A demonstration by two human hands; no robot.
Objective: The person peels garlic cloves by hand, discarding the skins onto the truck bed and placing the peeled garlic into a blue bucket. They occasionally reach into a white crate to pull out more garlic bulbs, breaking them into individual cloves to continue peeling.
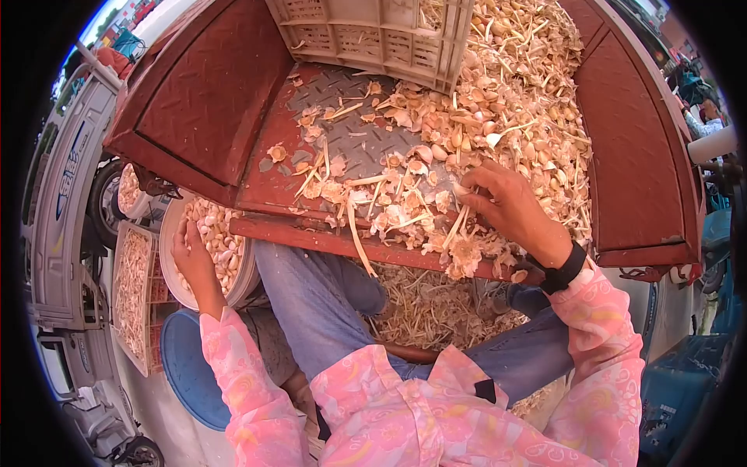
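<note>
My right hand (510, 206) is over the red metal truck bed, thumb and forefinger pinched on a small pale piece that looks like a garlic clove (461, 189). Under and around it lie loose garlic cloves, papery skins and dry stalks (467, 253). A large heap of garlic (545, 140) fills the bed's right side. My left hand (192, 261) rests at the left inside edge of a white bucket (173, 289) full of peeled-apart garlic cloves (222, 237). Its fingers are stretched out over the cloves, and I see nothing held in them.
A pale plastic crate (373, 43) stands at the back of the bed. Red side panels (642, 148) flank the heap. On the left are another crate of cloves (134, 284) and a blue tub (191, 370). Stalks litter (436, 307) the ground between my legs. Vehicles are parked nearby.
</note>
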